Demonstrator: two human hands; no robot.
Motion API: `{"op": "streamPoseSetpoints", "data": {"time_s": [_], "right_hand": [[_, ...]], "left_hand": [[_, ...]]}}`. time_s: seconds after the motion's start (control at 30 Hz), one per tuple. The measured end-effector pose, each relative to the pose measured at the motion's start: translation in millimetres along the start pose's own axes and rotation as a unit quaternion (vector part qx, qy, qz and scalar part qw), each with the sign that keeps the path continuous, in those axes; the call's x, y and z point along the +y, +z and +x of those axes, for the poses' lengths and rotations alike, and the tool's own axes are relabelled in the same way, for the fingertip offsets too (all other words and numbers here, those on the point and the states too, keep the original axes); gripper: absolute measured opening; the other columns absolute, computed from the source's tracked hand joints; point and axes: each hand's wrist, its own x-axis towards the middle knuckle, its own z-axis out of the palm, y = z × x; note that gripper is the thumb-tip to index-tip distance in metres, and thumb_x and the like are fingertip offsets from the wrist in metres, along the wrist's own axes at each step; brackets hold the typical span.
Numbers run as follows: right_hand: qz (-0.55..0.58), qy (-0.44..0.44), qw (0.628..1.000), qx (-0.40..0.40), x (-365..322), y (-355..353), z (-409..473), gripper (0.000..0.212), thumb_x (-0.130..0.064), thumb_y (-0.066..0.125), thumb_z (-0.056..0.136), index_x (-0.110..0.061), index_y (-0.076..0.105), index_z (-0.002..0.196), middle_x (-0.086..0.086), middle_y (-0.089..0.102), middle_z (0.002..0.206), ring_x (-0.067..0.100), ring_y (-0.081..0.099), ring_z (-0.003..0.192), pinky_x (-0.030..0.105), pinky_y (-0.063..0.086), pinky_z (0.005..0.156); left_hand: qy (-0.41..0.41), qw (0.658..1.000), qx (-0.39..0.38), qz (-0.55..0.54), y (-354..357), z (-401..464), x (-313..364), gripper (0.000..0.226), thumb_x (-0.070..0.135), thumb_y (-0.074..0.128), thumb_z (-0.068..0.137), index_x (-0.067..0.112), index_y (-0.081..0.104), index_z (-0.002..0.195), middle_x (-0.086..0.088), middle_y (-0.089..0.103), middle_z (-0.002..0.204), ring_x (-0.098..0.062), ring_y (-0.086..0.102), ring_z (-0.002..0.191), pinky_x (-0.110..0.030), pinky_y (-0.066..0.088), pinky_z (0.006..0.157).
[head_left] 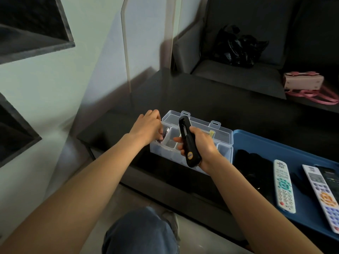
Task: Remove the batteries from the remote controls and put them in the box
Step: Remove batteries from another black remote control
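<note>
Head view looks down on a dark, smooth table (pixel 211 99) with much bare surface behind the things and its front edge running under both forearms. At its right end lies a blue plastic tray (pixel 260 142) with a raised rim, carrying three long remotes side by side: a white remote (pixel 284 187) with teal buttons, a second white remote (pixel 322 197) with an orange ring, and a dark remote (pixel 330 177) cut by the frame edge. Just left of the tray, touching its rim, stands one clear plastic box (pixel 222 142), rectangular, divided into compartments, its hinged lid upright behind with two latch tabs. The right hand (pixel 201 145) is wrapped round a glossy black remote (pixel 189 140), held tilted above the box's middle, back facing up with a long slot showing. The left hand (pixel 146 125) reaches into the leftmost compartment, fingertips curled down onto a small battery (pixel 166 130) with a metallic end; whether it pinches it I cannot tell.
</note>
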Motion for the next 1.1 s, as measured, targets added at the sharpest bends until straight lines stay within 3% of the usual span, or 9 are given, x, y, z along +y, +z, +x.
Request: {"op": "streamPoseSetpoints", "data": {"time_s": [0.13,0.27,0.37,0.53,0.67,0.8,0.87,1.0,1.1], "right_hand": [[0.000,-0.001,1.000,0.000,0,1,0,0.026,-0.029,0.033,0.102,-0.011,0.050,0.095,0.017,0.066,0.092,0.018,0.055,0.061,0.026,0.045,0.051],[-0.001,0.001,1.000,-0.002,-2,1,-2,0.031,-0.030,0.032,0.103,-0.009,0.052,0.091,0.016,0.065,0.090,0.018,0.053,0.061,0.025,0.042,0.051],[0.003,0.001,1.000,0.000,-3,1,-2,0.032,-0.030,0.032,0.102,-0.008,0.052,0.091,0.017,0.065,0.089,0.019,0.053,0.060,0.027,0.039,0.055],[0.003,0.000,1.000,0.004,-4,-2,0,0.031,-0.030,0.033,0.102,-0.006,0.050,0.112,0.015,0.067,0.086,0.019,0.055,0.059,0.027,0.042,0.054],[0.012,-0.005,1.000,-0.002,-5,-5,1,0.032,-0.029,0.033,0.102,-0.005,0.047,0.118,0.014,0.067,0.082,0.018,0.055,0.058,0.027,0.042,0.054],[0.014,-0.010,1.000,-0.005,-4,-3,1,0.028,-0.028,0.034,0.102,-0.006,0.050,0.108,0.015,0.067,0.083,0.019,0.055,0.059,0.028,0.042,0.054],[0.020,-0.003,1.000,-0.009,-5,-2,0,0.026,-0.028,0.034,0.102,-0.009,0.051,0.099,0.016,0.067,0.084,0.019,0.054,0.060,0.027,0.042,0.054],[0.038,0.009,0.999,-0.013,-7,-1,-1,0.027,-0.028,0.034,0.102,-0.009,0.051,0.094,0.017,0.066,0.085,0.018,0.054,0.059,0.026,0.043,0.053],[0.041,0.013,0.999,-0.016,-8,-1,-1,0.027,-0.028,0.034,0.102,-0.009,0.051,0.093,0.017,0.066,0.086,0.018,0.054,0.059,0.026,0.043,0.054]], "left_hand": [[0.016,0.999,0.020,0.029,1,1,3,0.013,0.018,0.061,0.086,0.011,0.067,0.095,-0.003,0.045,0.121,-0.019,0.040,0.113,-0.033,0.034,0.093],[-0.015,0.986,0.095,-0.137,5,-1,4,0.012,0.015,0.061,0.087,0.008,0.067,0.095,-0.007,0.058,0.110,-0.015,0.052,0.095,-0.023,0.044,0.079],[-0.064,0.946,0.108,-0.299,3,-2,9,0.010,0.015,0.064,0.086,0.007,0.066,0.092,-0.007,0.068,0.090,-0.011,0.060,0.071,-0.012,0.044,0.063],[-0.121,0.904,0.111,-0.396,4,-1,15,0.012,0.021,0.057,0.091,0.009,0.057,0.090,-0.004,0.068,0.076,-0.008,0.062,0.063,-0.018,0.046,0.064],[-0.118,0.930,0.081,-0.338,3,2,15,0.016,0.016,0.036,0.099,0.008,0.050,0.105,-0.002,0.060,0.090,-0.010,0.057,0.073,-0.021,0.047,0.065],[-0.074,0.991,-0.011,-0.107,-1,1,12,0.023,0.021,0.039,0.097,0.013,0.058,0.106,-0.001,0.063,0.100,-0.020,0.062,0.086,-0.036,0.053,0.077],[-0.040,0.995,-0.078,-0.040,-3,1,10,0.020,0.022,0.049,0.093,0.021,0.062,0.108,0.006,0.061,0.097,-0.017,0.061,0.084,-0.028,0.051,0.072],[-0.019,0.984,-0.173,-0.029,-14,5,5,0.038,0.008,0.060,0.085,0.029,0.063,0.116,-0.006,0.065,0.092,-0.011,0.052,0.067,-0.023,0.042,0.061],[-0.028,0.983,-0.175,-0.036,-14,9,9,0.029,0.014,0.067,0.081,0.023,0.067,0.109,-0.003,0.063,0.102,-0.016,0.056,0.080,-0.026,0.044,0.070]]}}
